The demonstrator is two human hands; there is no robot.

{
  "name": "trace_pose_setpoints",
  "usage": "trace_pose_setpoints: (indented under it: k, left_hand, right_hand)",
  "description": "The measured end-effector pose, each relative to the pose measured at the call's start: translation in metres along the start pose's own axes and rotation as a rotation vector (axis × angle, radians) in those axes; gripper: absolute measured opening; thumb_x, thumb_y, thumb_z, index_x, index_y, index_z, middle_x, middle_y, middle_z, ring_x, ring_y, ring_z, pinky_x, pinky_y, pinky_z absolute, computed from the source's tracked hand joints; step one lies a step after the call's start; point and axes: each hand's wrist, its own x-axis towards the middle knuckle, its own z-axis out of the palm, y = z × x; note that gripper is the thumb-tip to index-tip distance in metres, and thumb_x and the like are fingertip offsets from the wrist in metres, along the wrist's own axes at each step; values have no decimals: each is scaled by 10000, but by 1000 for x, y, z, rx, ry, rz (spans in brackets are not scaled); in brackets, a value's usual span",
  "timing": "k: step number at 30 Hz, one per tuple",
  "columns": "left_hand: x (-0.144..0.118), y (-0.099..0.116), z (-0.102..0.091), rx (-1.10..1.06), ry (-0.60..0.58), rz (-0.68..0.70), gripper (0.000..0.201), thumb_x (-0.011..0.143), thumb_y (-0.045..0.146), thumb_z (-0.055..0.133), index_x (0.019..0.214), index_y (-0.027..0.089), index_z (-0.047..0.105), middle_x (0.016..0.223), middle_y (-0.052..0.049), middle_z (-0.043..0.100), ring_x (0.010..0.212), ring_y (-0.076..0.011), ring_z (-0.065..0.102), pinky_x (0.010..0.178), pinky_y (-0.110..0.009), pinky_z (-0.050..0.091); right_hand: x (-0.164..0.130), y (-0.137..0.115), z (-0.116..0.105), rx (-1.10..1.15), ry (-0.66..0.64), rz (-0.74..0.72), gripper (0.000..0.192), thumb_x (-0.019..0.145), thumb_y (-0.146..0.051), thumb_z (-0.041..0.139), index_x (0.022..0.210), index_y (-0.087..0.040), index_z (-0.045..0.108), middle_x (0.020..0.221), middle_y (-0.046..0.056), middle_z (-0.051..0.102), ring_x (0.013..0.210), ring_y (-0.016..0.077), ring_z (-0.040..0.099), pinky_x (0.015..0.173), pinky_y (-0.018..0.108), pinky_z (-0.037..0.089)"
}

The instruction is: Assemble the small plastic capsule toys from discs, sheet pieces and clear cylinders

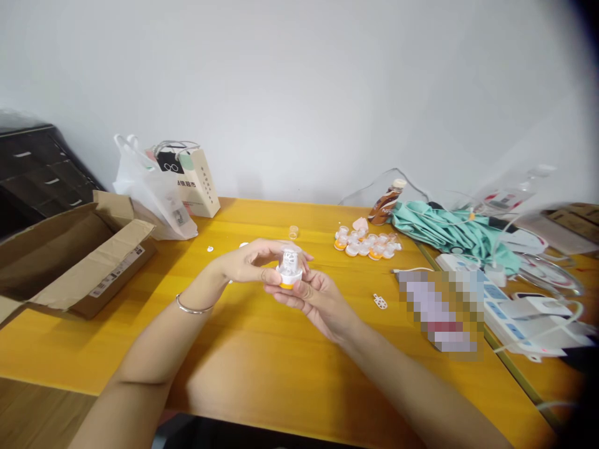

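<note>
Far left we see an open cardboard box (70,262) on the yellow table (262,349), then a white plastic bag (150,193) and a paper gift bag (199,181) against the wall.

Mid-table, our left hand (248,262), with a bangle (191,307) on the wrist, comes in from the side, fingers curled lightly over the top of a small white-and-orange plastic piece (289,269). Our right hand (313,299) cups it from below, fingers closed round the orange base. So both hands grasp the same piece, held above the table just in front of us.

Behind it sits a small clear cap (293,232); to the right is a cluster of similar pieces (367,243), a loose white perforated insert (380,302), a brown bottle (386,202), a green umbrella (444,231) and a power strip (505,299) with cables.

Risks, as we judge them: the piece is small and smooth-looking, so a pinch off-centre could pop it out onto the table, maybe rolling into the cluster. The clear top may sit crooked if pressed tilted. The left fingers hide the top, so we cannot tell how it is seated.
</note>
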Motion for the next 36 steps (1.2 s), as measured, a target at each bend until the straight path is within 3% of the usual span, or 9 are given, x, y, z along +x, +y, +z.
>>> trace_pose_setpoints:
  k: [6, 12, 16, 21, 25, 30, 33, 36]
  left_hand:
    - [-5, -9, -9, 183, 39, -36, 367, 770, 317, 609, 1098, 155, 579, 1137, -133, 552, 1075, -254, 513, 927, -387, 406]
    - [-2, -28, -15, 333, 55, -88, 376, 811, 258, 563, 1173, 167, 515, 1149, -111, 537, 1077, -214, 496, 939, -361, 388]
    - [3, -41, -9, 459, 156, -94, 322, 817, 252, 552, 1129, 174, 546, 1153, -105, 509, 1080, -208, 481, 927, -350, 392]
    - [11, -62, -2, 636, 289, -127, 252, 795, 293, 582, 1011, 166, 608, 970, -73, 545, 922, -181, 525, 795, -296, 443]
    - [16, -81, 2, 668, 344, -154, 292, 762, 290, 618, 1024, 165, 584, 912, -58, 597, 823, -164, 556, 748, -292, 456]
    - [19, -98, 19, 601, 376, -219, 430, 746, 226, 618, 1134, 138, 456, 951, -96, 626, 860, -193, 601, 779, -332, 476]
    - [15, -99, 26, 621, 370, -228, 486, 729, 239, 635, 1161, 150, 431, 1100, -132, 590, 966, -225, 586, 834, -361, 467]
    - [2, -93, 21, 689, 425, -235, 442, 754, 319, 614, 1144, 167, 474, 1174, -122, 565, 1036, -229, 558, 885, -363, 447]
  right_hand:
    - [10, 2, -12, 1, 62, 2, 287, 700, -261, 709, 968, -175, 652, 1019, 34, 681, 929, 139, 646, 940, 298, 465]
    - [30, 8, -39, 52, 86, 8, 330, 695, -236, 707, 1007, -182, 612, 1056, 25, 665, 951, 120, 634, 929, 242, 466]
    - [39, 13, -55, 18, 191, -51, 423, 644, -190, 743, 1021, -215, 554, 927, 4, 701, 890, 126, 656, 911, 269, 476]
    - [45, 25, -72, -61, 276, -84, 477, 645, -284, 740, 1044, -236, 484, 880, 12, 707, 835, 153, 673, 856, 320, 497]
    - [48, 39, -90, -358, 422, -177, 492, 667, -363, 697, 1077, -225, 464, 756, -6, 694, 689, 157, 669, 763, 349, 512]
    - [50, 49, -110, -769, 486, -327, 335, 632, -390, 686, 873, -183, 580, 864, 42, 670, 711, 146, 635, 684, 287, 514]
    - [54, 46, -123, -929, 565, -381, 326, 661, -425, 632, 852, -168, 575, 810, 52, 668, 685, 153, 636, 658, 286, 518]
    - [59, 34, -139, -1012, 654, -405, 357, 723, -440, 532, 937, -154, 542, 845, 68, 659, 700, 154, 635, 659, 287, 510]
